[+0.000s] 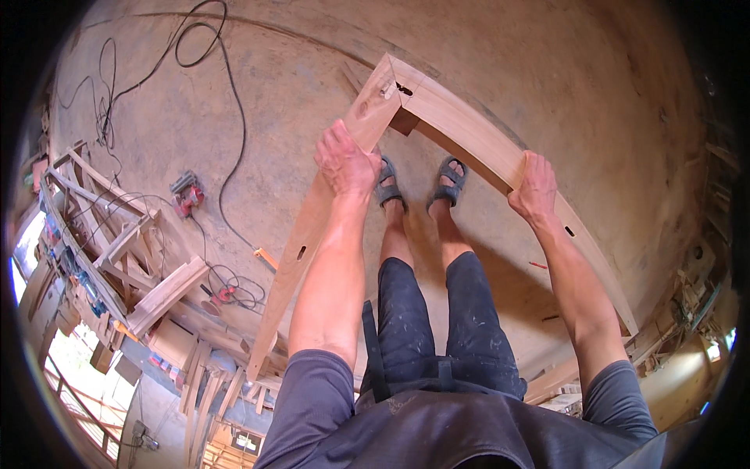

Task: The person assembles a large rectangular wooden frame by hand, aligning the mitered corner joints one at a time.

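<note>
Two long pale wooden boards meet at an angled corner in front of my feet. My left hand [349, 160] is wrapped round the left board [312, 215], a little below the corner. Farther along the other side, my right hand [536, 189] grips the right board [469, 113] by its edges. At the corner joint [397, 87] a dark slot and a pale wooden piece show, and I cannot tell whether the seam is fully closed. Each board also has a small dark slot further down. A brown block [404, 122] lies just inside the corner.
A red power tool [187, 194] sits on the floor at the left, near a looping black cable [234, 102]. A wooden frame [117, 242] and timber pieces crowd the left edge. An orange-handled tool [267, 256] lies beside the left board. Wood scraps [695, 289] line the right.
</note>
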A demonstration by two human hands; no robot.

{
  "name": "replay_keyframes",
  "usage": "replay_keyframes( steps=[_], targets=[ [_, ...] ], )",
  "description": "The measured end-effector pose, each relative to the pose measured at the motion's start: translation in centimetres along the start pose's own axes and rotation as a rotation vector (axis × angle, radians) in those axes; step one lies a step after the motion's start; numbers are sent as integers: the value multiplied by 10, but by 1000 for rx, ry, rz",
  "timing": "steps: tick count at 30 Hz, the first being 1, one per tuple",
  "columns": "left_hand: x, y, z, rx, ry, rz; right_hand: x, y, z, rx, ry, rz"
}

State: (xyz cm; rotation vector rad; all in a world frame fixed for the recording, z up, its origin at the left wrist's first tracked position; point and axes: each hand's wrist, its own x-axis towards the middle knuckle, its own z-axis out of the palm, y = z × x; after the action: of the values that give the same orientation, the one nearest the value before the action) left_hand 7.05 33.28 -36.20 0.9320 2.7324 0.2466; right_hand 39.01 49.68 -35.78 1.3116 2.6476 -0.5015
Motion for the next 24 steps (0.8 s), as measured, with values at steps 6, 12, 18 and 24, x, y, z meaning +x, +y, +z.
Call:
replay_keyframes(
  steps=[6,12,18,24],
  targets=[
    [4,4,-1,-1,4,-30,1,-3,-1,-6,9,26],
    [17,10,-10,-47,-49,-5,2,-5,-5,-4,20,38],
    [18,3,-8,-11,-73,0,4,-13,-6,-10,-34,55],
    [18,-1,-2,-60,-35,27,5,-12,-7,-27,-50,64]
  ],
)
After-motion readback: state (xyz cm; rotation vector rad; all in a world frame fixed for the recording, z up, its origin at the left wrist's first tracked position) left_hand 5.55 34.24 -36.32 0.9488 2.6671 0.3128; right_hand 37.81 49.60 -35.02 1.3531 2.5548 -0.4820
